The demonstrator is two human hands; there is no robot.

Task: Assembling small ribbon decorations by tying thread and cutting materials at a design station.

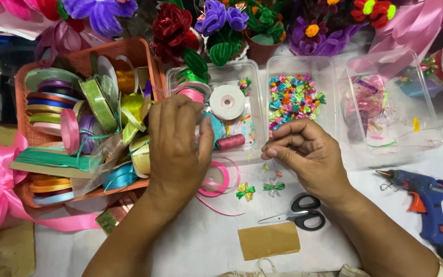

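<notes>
Working ribbon over a white craft table (190, 246), both hands above the clear trays.

Orange basket (144, 56) of ribbon spools sits at left. Left hand (178, 149) lies palm-down, fingers together, over a teal spool (215, 127) at the tray edge; whether it clamps the spool cannot be told. Pink ribbon roll (216, 179) lies just beneath that hand, its tail trailing loose. Right hand (303, 154) has fingertips pinched together; anything between them is too small to tell. Two tiny ribbon bows (245, 191) lie below.
</notes>
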